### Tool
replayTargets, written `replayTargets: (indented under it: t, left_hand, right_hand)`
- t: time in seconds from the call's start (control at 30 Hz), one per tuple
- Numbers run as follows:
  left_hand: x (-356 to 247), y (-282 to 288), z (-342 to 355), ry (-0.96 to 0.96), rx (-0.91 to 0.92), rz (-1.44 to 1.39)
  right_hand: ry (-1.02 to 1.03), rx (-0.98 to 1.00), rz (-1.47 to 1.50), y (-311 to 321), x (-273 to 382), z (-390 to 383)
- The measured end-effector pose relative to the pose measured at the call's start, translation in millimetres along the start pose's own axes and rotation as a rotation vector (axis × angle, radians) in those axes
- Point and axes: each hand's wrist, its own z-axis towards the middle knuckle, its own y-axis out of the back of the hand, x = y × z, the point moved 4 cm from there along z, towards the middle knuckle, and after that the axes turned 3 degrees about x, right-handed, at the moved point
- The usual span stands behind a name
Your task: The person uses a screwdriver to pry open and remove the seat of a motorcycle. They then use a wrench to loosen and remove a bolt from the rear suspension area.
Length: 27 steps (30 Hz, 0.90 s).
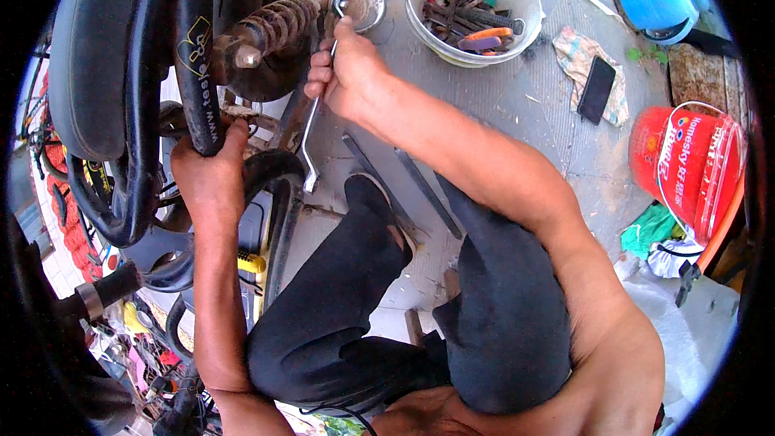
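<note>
My right hand is closed around a long silver wrench. The wrench's upper end sits at a bolt beside a rusty coil-spring shock absorber; its lower end angles down toward the floor. My left hand reaches in under the end of a black tube on the two-wheeler's frame. Its thumb shows to the right of the tube, while the other fingers are hidden. Next to the tube is a black padded seat. A round, pale-rimmed part lies just right of the bolt.
A white bucket of tools stands ahead. To the right are a phone on a patterned cloth, a red bucket and a blue container. Two dark bars lie by my feet. Clutter fills the lower left.
</note>
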Motion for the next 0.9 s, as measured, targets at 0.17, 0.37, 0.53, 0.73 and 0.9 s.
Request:
replayTargets:
  t: [0.17,0.37,0.53,0.73,0.9]
  left_hand:
    - [5,0,2,-0.027,0.009,-0.014]
    - [9,-1,4,-0.023,0.007,-0.024]
    - [0,0,0,0.013,0.027,-0.007]
    - [-3,0,-3,-0.018,-0.025,-0.001]
    - [-2,-1,-2,-0.005,-0.022,-0.018]
  right_hand:
    - [-0.042,0.054,0.030,11,15,-8]
    - [0.333,0.028,-0.515,45,42,-12]
    - [0.671,-0.085,-1.135,77,56,19]
    - [0.878,-0.061,-1.419,80,57,31]
    - [0.981,0.033,-1.521,90,68,54]
